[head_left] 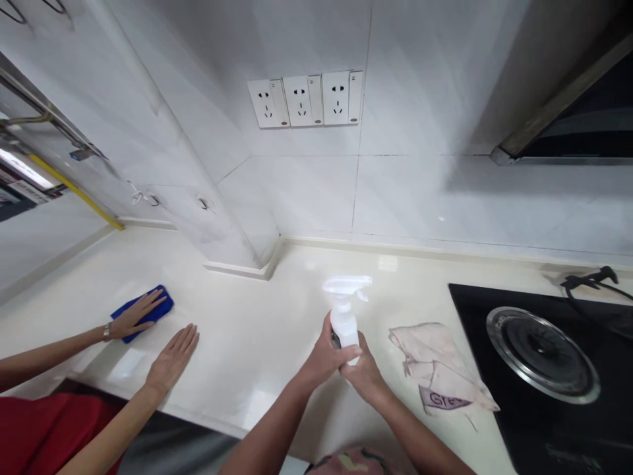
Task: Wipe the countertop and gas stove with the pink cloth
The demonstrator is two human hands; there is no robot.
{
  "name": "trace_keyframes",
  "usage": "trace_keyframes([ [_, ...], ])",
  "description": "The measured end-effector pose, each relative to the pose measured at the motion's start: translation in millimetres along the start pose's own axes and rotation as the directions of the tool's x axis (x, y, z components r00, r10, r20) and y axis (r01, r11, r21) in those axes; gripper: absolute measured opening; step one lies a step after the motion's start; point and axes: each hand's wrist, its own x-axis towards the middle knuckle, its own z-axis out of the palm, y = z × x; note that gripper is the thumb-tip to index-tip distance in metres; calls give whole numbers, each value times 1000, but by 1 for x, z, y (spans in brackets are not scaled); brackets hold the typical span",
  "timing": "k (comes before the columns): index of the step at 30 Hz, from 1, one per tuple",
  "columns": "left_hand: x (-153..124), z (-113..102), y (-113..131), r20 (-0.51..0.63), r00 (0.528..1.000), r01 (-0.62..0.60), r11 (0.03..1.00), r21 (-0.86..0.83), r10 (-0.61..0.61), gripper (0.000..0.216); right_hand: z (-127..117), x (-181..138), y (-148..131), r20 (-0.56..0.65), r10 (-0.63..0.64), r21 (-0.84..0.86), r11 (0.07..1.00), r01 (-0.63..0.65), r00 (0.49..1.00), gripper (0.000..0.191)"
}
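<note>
A white spray bottle [345, 320] stands up between my two hands above the pale counter, its trigger head turned to the right. My left hand [324, 353] is closed around its left side, the thumb across the front of the lower part. From the right, my right hand [364, 369] wraps the lower body near the base. Some fingers of both hands are hidden behind the bottle. Nearest to my right hand lies a crumpled pale pink cloth [438, 366] with purple lettering at its lower edge.
At the left, a co-worker in red presses a blue cloth [143, 313] on the counter [242, 316] with one hand; the other hand lies flat. A black cooktop [544, 356] is at the right. Wall sockets [306, 99] and a wall corner [237, 264] stand behind.
</note>
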Motion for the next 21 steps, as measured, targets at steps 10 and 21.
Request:
trace_keyframes([
  [10, -8, -19, 6, 223, 968, 94, 990, 104, -116, 76, -103, 33, -57, 321, -110, 27, 994, 107, 941, 76],
  [21, -12, 3, -6, 315, 929, 141, 972, 189, -196, 81, -91, 32, -114, 497, -103, 192, 981, 6, 861, 64],
])
